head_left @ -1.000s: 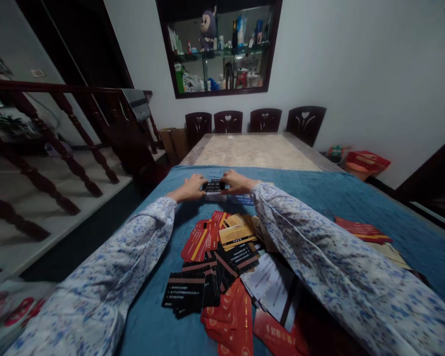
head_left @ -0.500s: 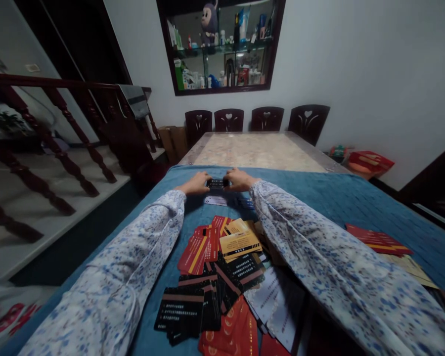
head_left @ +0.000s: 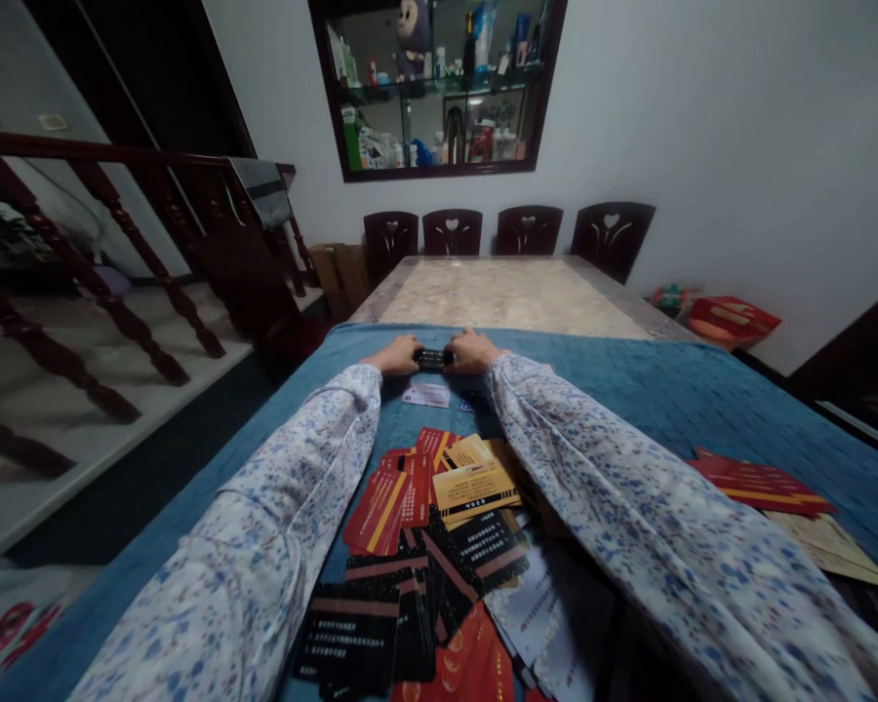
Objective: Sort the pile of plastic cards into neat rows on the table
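Note:
Near the far edge of the blue cloth (head_left: 644, 395), both my arms are stretched forward. A small black card (head_left: 433, 361) with light markings lies low between my hands; whether it is one card or a stack I cannot tell. My left hand (head_left: 395, 357) grips its left end, fingers curled. Its right end is pinched by my right hand (head_left: 472, 352). Just below, a pale card (head_left: 425, 394) lies flat, with a dark blue card (head_left: 475, 401) to its right, partly behind my right sleeve.
Closer in lie heaps of red cards (head_left: 380, 509), yellow cards (head_left: 475, 485), black cards (head_left: 355, 624), orange-red cards (head_left: 475, 653) and white cards (head_left: 531, 604). More red cards (head_left: 765, 485) sit at the right. Beyond the cloth is the bare stone tabletop (head_left: 498, 292) with chairs (head_left: 611, 237).
Both hands and the black card have shifted very slightly right in view. The camera view has moved a little, and more of the dark blue card is covered.

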`<action>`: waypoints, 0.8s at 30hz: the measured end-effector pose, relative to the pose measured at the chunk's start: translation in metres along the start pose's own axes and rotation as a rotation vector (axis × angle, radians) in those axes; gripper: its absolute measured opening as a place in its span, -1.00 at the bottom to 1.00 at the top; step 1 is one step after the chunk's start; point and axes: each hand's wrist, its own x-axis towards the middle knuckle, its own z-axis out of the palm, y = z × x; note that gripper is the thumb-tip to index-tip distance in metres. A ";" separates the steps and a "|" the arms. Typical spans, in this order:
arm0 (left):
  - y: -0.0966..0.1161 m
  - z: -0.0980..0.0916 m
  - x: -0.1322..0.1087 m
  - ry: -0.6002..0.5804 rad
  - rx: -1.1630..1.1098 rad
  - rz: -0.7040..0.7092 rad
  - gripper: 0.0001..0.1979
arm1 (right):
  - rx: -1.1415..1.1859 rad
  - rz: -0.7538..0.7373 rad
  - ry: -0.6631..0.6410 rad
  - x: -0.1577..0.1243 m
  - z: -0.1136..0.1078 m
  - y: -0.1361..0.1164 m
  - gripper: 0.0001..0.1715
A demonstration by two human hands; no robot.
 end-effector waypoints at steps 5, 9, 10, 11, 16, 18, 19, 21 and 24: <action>0.002 0.003 0.007 -0.041 -0.006 -0.023 -0.55 | 0.013 0.021 -0.019 0.004 0.004 0.000 -0.47; 0.000 0.005 0.010 -0.081 -0.002 -0.029 -0.55 | 0.015 0.024 -0.030 0.005 0.007 0.000 -0.45; -0.001 0.005 0.011 -0.096 -0.004 -0.030 -0.56 | 0.016 0.027 -0.032 0.006 0.007 0.000 -0.44; -0.002 0.006 0.012 -0.107 -0.008 -0.030 -0.56 | 0.016 0.030 -0.034 0.006 0.007 0.000 -0.43; -0.006 0.009 0.015 -0.100 -0.020 -0.018 -0.58 | 0.010 0.051 -0.043 0.007 0.007 -0.001 -0.44; -0.007 0.009 0.015 -0.081 -0.027 -0.008 -0.57 | 0.010 0.053 -0.042 0.007 0.006 -0.001 -0.45; -0.008 0.009 0.014 -0.073 -0.035 -0.002 -0.57 | 0.011 0.053 -0.039 0.008 0.006 -0.001 -0.45; -0.009 0.009 0.014 -0.065 -0.051 0.010 -0.57 | 0.010 0.052 -0.034 0.008 0.006 0.000 -0.45; -0.010 0.010 0.012 -0.068 -0.069 0.015 -0.57 | 0.004 0.052 -0.029 0.009 0.008 0.000 -0.47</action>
